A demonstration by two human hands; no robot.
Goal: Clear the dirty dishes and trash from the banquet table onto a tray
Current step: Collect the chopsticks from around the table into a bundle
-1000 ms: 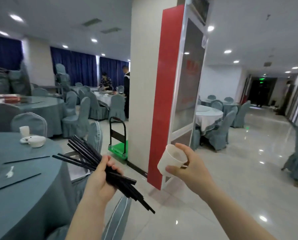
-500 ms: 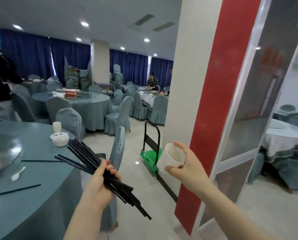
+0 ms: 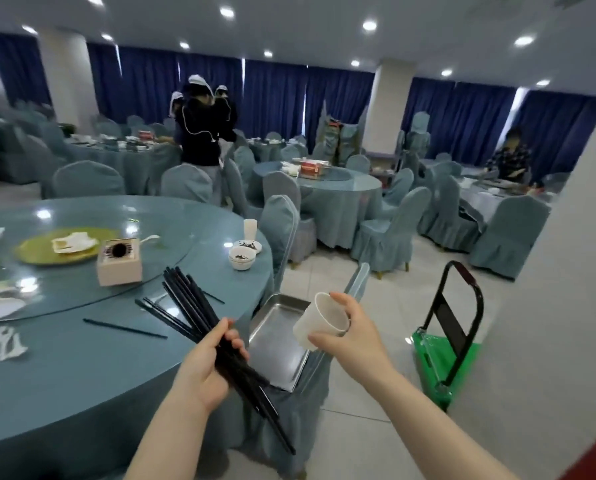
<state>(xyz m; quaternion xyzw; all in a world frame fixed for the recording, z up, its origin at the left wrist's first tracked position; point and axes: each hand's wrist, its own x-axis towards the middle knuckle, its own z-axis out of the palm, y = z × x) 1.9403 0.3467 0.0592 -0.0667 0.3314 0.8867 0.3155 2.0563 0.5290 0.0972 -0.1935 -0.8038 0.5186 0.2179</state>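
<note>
Two loads are carried: the left hand (image 3: 208,367) has its grip wrapped mid-length round a bundle of black chopsticks (image 3: 205,322), stiff, slick, apt to slide apart; the right hand (image 3: 347,336) pinches a light, crushable paper cup (image 3: 321,322) by its rim, above the steel tray (image 3: 277,341) at five o'clock of the table (image 3: 82,358).

Black chopsticks (image 3: 199,320), a white cup (image 3: 321,322), a silver tray (image 3: 276,337); the table (image 3: 82,375) and chair covers (image 3: 390,230) are grey-blue, the curtains (image 3: 272,95) deep blue, the plate (image 3: 37,252) yellow-green, the cart (image 3: 442,358) bright green with a black handle
</note>
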